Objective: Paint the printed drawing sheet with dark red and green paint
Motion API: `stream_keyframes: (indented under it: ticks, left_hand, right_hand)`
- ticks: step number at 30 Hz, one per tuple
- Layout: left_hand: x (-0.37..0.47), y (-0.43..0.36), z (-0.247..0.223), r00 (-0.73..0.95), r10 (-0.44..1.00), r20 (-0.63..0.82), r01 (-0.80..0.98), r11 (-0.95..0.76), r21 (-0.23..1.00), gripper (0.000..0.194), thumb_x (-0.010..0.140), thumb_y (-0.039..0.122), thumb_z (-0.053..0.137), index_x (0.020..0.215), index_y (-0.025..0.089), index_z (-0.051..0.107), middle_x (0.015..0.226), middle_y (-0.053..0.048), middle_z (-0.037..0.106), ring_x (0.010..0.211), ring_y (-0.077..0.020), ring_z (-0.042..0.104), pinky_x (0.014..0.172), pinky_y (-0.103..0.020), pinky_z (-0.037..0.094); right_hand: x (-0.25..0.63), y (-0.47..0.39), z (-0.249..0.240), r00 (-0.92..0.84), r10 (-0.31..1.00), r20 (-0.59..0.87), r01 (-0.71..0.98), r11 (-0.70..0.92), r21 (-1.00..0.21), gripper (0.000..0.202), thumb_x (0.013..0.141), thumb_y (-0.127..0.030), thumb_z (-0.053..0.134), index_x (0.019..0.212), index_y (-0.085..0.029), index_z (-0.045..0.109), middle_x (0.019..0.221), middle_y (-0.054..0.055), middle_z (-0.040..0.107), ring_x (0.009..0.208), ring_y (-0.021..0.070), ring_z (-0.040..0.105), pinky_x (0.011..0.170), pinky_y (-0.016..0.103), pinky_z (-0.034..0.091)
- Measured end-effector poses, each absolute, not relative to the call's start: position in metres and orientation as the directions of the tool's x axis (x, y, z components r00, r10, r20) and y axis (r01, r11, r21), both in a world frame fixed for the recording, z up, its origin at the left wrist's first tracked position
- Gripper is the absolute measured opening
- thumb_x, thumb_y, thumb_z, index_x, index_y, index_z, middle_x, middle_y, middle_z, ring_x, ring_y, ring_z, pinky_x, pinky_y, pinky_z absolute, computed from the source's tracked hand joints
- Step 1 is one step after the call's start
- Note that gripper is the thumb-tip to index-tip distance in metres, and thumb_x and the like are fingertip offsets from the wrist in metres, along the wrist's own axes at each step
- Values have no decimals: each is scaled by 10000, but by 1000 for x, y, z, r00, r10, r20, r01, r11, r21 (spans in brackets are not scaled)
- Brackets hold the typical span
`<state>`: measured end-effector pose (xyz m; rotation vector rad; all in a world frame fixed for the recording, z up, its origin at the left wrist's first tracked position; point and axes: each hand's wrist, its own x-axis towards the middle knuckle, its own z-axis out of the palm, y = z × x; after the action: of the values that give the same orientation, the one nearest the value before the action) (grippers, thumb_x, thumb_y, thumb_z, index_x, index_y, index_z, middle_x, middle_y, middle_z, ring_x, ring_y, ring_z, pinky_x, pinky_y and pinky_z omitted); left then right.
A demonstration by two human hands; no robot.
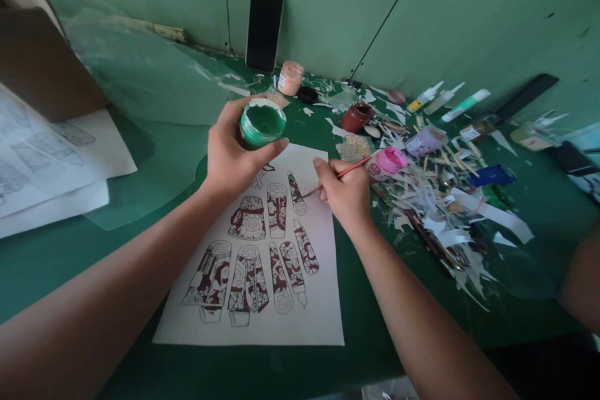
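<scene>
My left hand [234, 150] is wrapped round an uncapped jar of green paint [263, 124], tilted toward me above the top of a white sheet [319, 319]. In my right hand [344, 194] is a thin red paintbrush [352, 167], held like a pen. Its tip meets the narrow printed shape [296, 192] at the upper right of the sheet, where small green patches show beside dark red. Several other outlined pattern pieces, such as the rounded one [248, 219], are partly filled with dark red.
Right of the sheet lie heaped paper scraps [440, 219], a pink paint jar [388, 162], a dark red jar [356, 116] and a blue jar [493, 175]. A phone [264, 28] leans on the wall behind a peach jar [290, 78]. Printed sheets [107, 144] lie left. Another person's arm [584, 278] shows at right.
</scene>
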<state>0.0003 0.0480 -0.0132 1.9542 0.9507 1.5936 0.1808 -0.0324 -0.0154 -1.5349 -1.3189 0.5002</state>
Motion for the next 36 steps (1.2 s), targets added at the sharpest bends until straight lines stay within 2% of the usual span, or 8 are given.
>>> stream_keyframes:
  ticks: [15, 36]
  left_hand:
    - [0, 48, -15, 116, 719, 686, 255, -689, 679, 483, 736, 349, 773, 1185, 286, 606, 1178, -34, 671, 1080, -291, 657, 942, -468, 567]
    - [1, 49, -15, 98, 738, 667, 236, -669, 705, 477, 720, 376, 788, 1156, 296, 612, 1163, -18, 679, 1056, -273, 663, 946, -466, 574]
  right_hand:
    - [179, -33, -13, 327, 898, 294, 489, 105, -866, 452, 839, -291, 595, 427, -225, 420, 310, -74, 413, 328, 75, 398, 415, 218, 332]
    - [180, -33, -14, 321, 901, 292, 515, 92, -852, 475, 827, -239, 605, 407, -223, 385, 300, -82, 384, 330, 67, 390, 417, 219, 322]
